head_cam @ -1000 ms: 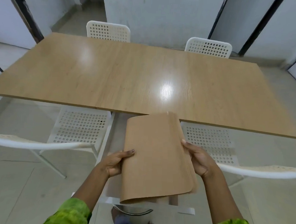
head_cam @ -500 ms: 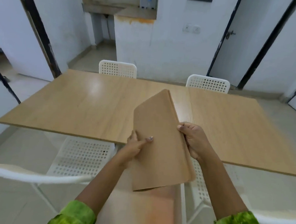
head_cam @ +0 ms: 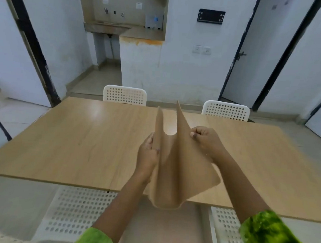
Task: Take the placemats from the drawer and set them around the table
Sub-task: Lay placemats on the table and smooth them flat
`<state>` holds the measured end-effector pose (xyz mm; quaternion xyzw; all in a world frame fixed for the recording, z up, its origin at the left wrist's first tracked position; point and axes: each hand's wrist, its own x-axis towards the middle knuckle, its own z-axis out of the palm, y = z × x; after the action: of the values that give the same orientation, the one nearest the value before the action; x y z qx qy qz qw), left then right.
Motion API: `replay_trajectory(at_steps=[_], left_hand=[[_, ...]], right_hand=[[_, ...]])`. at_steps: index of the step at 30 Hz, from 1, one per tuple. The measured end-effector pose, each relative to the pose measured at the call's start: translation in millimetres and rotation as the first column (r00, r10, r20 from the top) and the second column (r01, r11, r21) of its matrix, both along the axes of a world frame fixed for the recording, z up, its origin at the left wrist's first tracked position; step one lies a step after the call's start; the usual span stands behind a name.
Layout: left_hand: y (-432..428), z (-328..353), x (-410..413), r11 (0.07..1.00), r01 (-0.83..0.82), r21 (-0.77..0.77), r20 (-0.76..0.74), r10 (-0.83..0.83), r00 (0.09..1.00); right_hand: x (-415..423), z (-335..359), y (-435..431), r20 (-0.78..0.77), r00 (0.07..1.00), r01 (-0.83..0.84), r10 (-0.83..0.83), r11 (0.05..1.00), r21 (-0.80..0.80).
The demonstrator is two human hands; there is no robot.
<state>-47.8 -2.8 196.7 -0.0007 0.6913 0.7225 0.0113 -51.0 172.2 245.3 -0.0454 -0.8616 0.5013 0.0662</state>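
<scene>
I hold a stack of tan placemats (head_cam: 179,170) upright over the near edge of the wooden table (head_cam: 84,139). My left hand (head_cam: 148,154) pinches the left sheet and my right hand (head_cam: 206,140) pinches the right part of the stack. The top edges are pulled apart into a U-shaped gap, while the bottom edges still hang together below the table edge. How many mats are in the stack I cannot tell.
Two white perforated chairs (head_cam: 125,94) (head_cam: 226,110) stand at the table's far side and two more (head_cam: 77,211) (head_cam: 226,234) are tucked under the near edge. Behind is a white wall with doors and a passage on the left.
The stack came up from waist height to above the table edge. My hands have drawn its top edges apart, so one sheet is peeling away to the left.
</scene>
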Motion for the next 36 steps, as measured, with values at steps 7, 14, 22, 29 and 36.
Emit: replay_trajectory(at_steps=[7,14,22,29,36], left_hand=[[-17,-52,-41,0.906,-0.372,0.202,0.195,0.335,0.922],[19,-135,-25,0.858,-0.469,0.211,0.533,0.301,0.79],[35,-157,-24,0.843,-0.508,0.177,0.68,0.268,0.682],[31,-153,-24,0.88,-0.465,0.1,0.698,0.271,0.663],[14,-144,-27,0.951,-0.297,0.09,0.732,0.139,0.667]], right_hand=[[-102,12,46,-0.084,0.996,0.046,-0.001,0.844,0.534],[-185,-23,46,-0.13,0.991,0.099,-0.008,0.698,0.709],[-210,-84,40,-0.216,0.975,0.202,-0.043,0.569,0.797],[-176,-112,42,-0.138,0.987,0.158,-0.078,0.496,0.854],[-118,-153,32,0.334,0.943,-0.223,0.003,0.749,0.623]])
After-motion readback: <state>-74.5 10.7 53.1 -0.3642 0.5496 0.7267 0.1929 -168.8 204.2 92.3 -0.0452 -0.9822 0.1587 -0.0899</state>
